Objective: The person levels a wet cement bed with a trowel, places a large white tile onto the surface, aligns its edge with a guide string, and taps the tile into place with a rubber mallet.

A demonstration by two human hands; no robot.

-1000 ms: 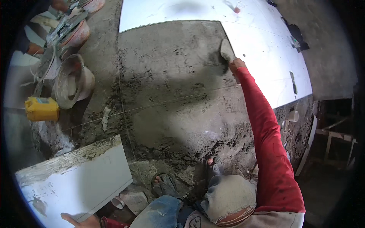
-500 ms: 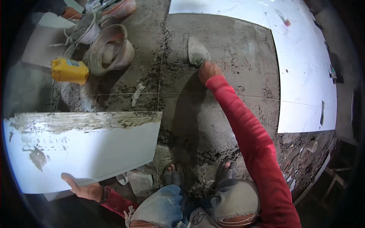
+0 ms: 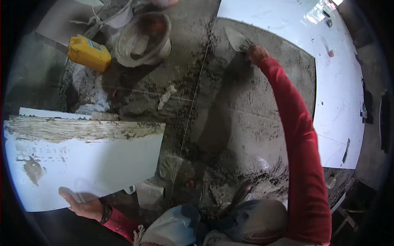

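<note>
My right hand grips a trowel, its pale blade lying against the grey wet mortar bed near the far edge, beside the laid white tiles. At the lower left, my left hand has hold of a large white tile by its near edge. The thumb rests on the top face, and the fingers are mostly hidden underneath. Dried mortar streaks run along that tile's far edge, with a grey smear on its left side.
Laid white tiles border the mortar at the back and right. A dirty bucket stands at far left beside a yellow plastic jug. A thin string crosses the floor. Loose rubble lies around my feet.
My right hand and the trowel have moved farther away, closer to the mortar's far edge. The whole view has turned somewhat. My left hand keeps its hold on the tile.
</note>
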